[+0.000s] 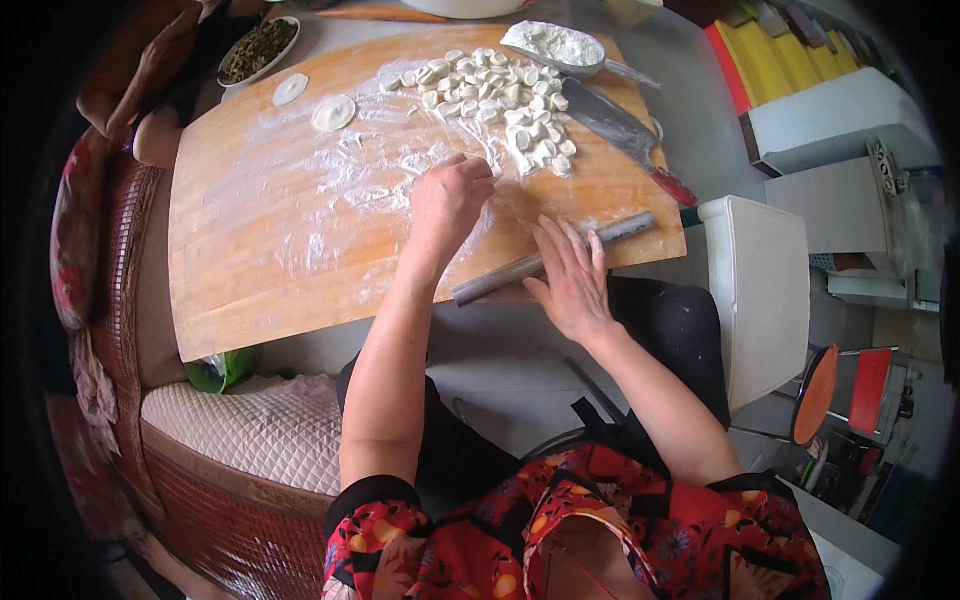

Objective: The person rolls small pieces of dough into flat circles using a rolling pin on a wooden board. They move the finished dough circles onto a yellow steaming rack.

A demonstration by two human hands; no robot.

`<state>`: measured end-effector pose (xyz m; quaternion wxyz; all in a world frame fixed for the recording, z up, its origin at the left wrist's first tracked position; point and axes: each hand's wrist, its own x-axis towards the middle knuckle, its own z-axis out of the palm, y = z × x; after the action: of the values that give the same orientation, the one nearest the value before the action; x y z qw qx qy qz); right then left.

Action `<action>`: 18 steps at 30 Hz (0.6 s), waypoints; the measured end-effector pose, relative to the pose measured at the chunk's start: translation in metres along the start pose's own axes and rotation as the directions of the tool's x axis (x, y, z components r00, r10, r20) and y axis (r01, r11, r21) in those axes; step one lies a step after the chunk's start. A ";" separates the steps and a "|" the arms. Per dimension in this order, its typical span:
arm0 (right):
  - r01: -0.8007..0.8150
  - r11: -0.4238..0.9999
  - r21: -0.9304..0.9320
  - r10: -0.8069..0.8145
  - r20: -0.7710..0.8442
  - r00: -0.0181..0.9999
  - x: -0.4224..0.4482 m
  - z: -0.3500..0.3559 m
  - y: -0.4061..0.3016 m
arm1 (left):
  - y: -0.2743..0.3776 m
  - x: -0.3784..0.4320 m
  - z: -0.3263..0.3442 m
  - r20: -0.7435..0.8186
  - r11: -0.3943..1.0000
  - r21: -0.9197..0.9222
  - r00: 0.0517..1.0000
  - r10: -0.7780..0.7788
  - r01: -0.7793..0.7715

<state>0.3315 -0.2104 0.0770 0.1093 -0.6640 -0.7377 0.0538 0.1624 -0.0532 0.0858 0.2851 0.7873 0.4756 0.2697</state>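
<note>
My left hand (452, 196) is over the floured wooden board (247, 262), its fingers curled down. Whether anything is pinched beneath them is hidden. Resting across a grey rolling pin (499, 279) near the board's front edge, my right hand (574, 277) has its fingers stretched over the pin. Flour whitens some of its fingertips. Beyond both hands lies a heap of small floured dough pieces (487, 88). Two flat round dough wrappers, one paler and farther (290, 89) and one closer (334, 113), lie towards the far left.
A scoop of flour (555, 43) and a cleaver (615, 120) with a red handle lie at the board's right. At the far left is a plate of chopped green filling (261, 51), near another person's arm (150, 67). A white bin (761, 292) stands right of the board.
</note>
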 end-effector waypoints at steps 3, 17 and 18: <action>0.017 1.000 0.008 -0.017 -0.010 1.000 0.015 0.002 0.002 | -0.014 0.000 0.010 -0.096 0.976 0.048 0.972 0.216 -0.212; -0.008 1.000 0.005 0.008 -0.044 0.999 0.000 0.006 0.000 | -0.016 -0.012 0.011 0.327 0.996 -0.089 0.945 0.015 0.015; 0.005 1.000 0.007 -0.004 -0.040 0.999 0.004 0.005 0.000 | -0.014 -0.012 0.007 0.362 0.996 -0.090 0.932 0.016 0.018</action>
<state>0.3302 -0.2058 0.0727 0.1266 -0.6630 -0.7366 0.0429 0.1544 -0.0599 0.0692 0.4040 0.8092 0.4025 0.1416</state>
